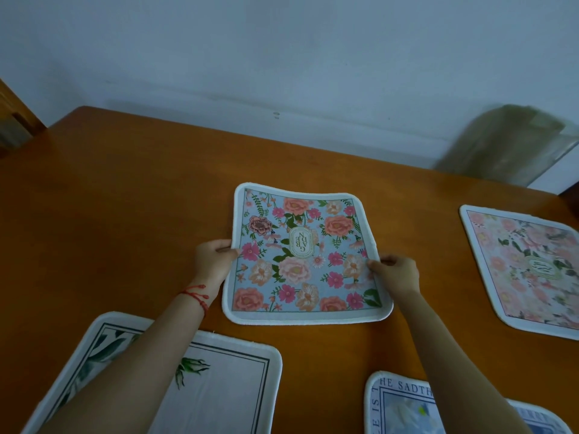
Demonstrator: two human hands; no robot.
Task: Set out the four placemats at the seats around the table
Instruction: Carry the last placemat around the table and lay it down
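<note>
Left hand (214,256) and right hand (395,272) pinching opposite side edges of blue rose-patterned fabric placemat with white border (305,255), far edge curling above orange-brown wooden table (125,189). Pale pink floral placemat (526,270) lying flat at right; white leaf-print placemat (219,380) and blue lettered placemat (404,408) at near edge. Seemingly three set, fourth not yet released.

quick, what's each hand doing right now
Left hand: pinching the left edge of the blue floral placemat.
Right hand: pinching that placemat's right edge.
</note>
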